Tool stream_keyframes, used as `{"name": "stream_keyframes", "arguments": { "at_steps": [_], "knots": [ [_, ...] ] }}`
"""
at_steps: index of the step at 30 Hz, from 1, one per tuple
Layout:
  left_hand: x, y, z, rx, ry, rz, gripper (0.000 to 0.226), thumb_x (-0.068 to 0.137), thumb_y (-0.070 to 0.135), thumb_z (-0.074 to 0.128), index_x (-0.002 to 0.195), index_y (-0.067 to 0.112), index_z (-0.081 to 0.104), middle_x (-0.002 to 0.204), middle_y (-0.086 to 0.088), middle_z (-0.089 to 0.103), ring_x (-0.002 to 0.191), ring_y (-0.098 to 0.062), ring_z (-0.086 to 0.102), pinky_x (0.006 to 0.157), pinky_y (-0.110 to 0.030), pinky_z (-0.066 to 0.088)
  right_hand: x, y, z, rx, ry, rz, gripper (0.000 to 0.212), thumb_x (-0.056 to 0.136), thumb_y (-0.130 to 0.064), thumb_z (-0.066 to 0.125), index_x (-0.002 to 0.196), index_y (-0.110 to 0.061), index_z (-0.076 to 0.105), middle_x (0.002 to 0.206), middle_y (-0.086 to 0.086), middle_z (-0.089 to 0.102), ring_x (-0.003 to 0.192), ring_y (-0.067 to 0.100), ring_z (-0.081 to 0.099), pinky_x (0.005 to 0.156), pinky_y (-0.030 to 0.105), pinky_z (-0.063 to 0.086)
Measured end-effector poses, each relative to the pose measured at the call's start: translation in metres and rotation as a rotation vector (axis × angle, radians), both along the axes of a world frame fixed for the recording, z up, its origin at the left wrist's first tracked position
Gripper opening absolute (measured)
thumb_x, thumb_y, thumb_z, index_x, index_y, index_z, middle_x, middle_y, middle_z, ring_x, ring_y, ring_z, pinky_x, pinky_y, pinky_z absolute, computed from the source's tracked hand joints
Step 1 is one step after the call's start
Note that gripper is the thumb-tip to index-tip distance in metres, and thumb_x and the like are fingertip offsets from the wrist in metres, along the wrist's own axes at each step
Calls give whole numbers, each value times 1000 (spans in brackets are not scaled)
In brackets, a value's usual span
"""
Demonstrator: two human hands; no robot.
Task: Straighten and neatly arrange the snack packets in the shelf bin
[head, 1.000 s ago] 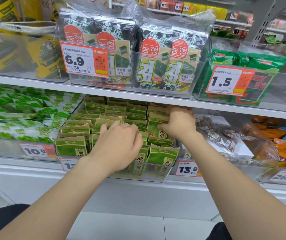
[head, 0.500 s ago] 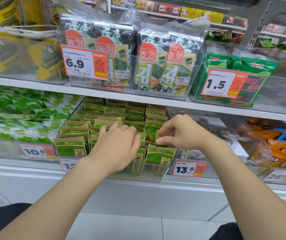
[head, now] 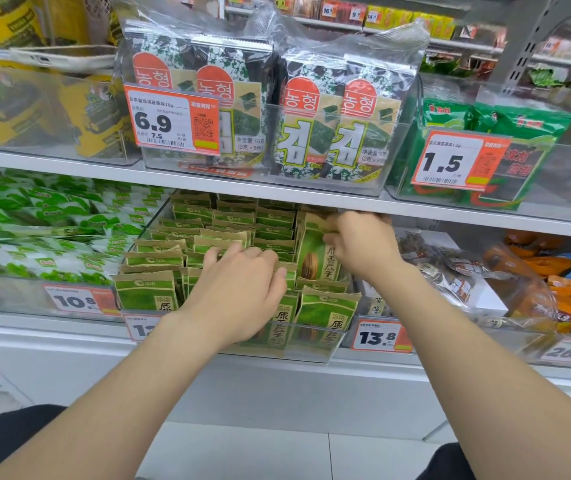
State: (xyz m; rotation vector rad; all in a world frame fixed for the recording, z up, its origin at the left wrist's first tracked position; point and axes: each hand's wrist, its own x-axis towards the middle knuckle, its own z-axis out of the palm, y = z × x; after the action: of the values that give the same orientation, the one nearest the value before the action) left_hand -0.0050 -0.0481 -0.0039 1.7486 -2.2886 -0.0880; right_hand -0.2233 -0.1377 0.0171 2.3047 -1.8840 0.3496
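Green and tan snack packets (head: 228, 223) stand in rows inside a clear shelf bin (head: 311, 344) on the lower shelf. My right hand (head: 360, 247) pinches the top of one packet (head: 315, 254) and holds it raised above the right-hand row, its face showing a seed picture. My left hand (head: 242, 289) rests palm down on the middle rows, fingers curled over the packet tops. Front packets (head: 325, 313) lean against the bin's front wall.
The upper shelf edge (head: 277, 195) hangs just above my right hand. Neighbouring clear bins hold green-white packets (head: 35, 230) on the left and bagged snacks (head: 457, 271) on the right. Price tags (head: 377, 336) line the shelf front. Seaweed packs (head: 311, 126) fill the upper shelf.
My right hand moved from the back of the bin forward, pinched a packet in the right row and lifted it up. My left hand stayed on the middle rows.
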Motion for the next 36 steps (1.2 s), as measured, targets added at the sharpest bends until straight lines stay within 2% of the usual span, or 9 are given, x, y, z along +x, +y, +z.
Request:
{"name": "stream_keyframes", "arguments": {
  "at_steps": [3, 6, 10, 15, 19, 23, 26, 29, 36],
  "knots": [
    [0, -1, -2, -8, -4, -1, 43, 109, 48, 22, 115, 28, 60, 112, 9, 65, 115, -21, 53, 112, -54, 35, 4, -11, -5, 115, 4, -49, 36, 100, -41, 68, 133, -26, 68, 129, 10, 69, 129, 36, 57, 108, 47, 42],
    [0, -1, -3, -17, -6, -4, 44, 109, 48, 21, 116, 28, 60, 112, 9, 66, 114, -21, 53, 112, -54, 35, 7, -11, -7, 195, 99, -68, 51, 93, -52, 75, 136, -29, 65, 136, 9, 63, 139, 36, 46, 117, 51, 26],
    [2, -1, -3, -19, -7, -8, 44, 109, 48, 21, 116, 28, 60, 112, 9, 66, 115, -21, 54, 111, -53, 36, -3, 3, -2, 72, -99, 21, 48, 82, -50, 87, 115, -23, 65, 108, 2, 69, 110, 30, 62, 98, 45, 51],
    [1, 0, -2, -11, -1, -7, 45, 109, 48, 21, 118, 28, 60, 115, 9, 66, 116, -21, 53, 113, -55, 35, -21, 29, 19, 214, -220, 274, 28, 79, -50, 90, 87, -32, 70, 82, -12, 68, 75, 1, 59, 69, 27, 45],
    [-1, 1, -2, -6, -6, -3, 44, 110, 47, 21, 118, 28, 60, 115, 8, 66, 117, -22, 54, 114, -55, 35, -22, 34, 14, 300, -49, 257, 18, 81, -45, 91, 91, -33, 83, 80, -16, 76, 79, 4, 68, 88, 33, 55],
    [-1, 1, -3, -7, -9, 4, 45, 109, 47, 20, 117, 28, 60, 115, 8, 66, 115, -21, 54, 113, -54, 35, -19, 23, 7, 98, -187, 138, 9, 90, -39, 82, 85, -32, 83, 75, -14, 74, 79, 17, 69, 91, 44, 58],
    [-1, 1, -2, -1, -3, 4, 45, 109, 48, 20, 117, 28, 60, 115, 8, 66, 117, -21, 54, 113, -55, 35, -16, 15, 1, 21, -281, 28, 15, 90, -42, 82, 96, -29, 83, 90, -6, 78, 92, 24, 71, 93, 47, 59],
    [-1, 1, -1, -6, 2, 2, 45, 109, 48, 20, 118, 28, 60, 116, 9, 66, 116, -20, 54, 112, -54, 36, -2, 15, -9, 89, -109, 5, 25, 89, -46, 83, 107, -30, 80, 111, -1, 76, 114, 31, 64, 105, 47, 48],
    [3, 2, 1, 3, -10, -23, 52, 108, 54, 16, 123, 29, 59, 120, 10, 67, 117, -18, 54, 112, -53, 36, -16, 32, 4, 184, -432, 138, 20, 96, -36, 76, 99, -23, 60, 85, -4, 62, 84, 17, 59, 68, 30, 41]
  ]
}}
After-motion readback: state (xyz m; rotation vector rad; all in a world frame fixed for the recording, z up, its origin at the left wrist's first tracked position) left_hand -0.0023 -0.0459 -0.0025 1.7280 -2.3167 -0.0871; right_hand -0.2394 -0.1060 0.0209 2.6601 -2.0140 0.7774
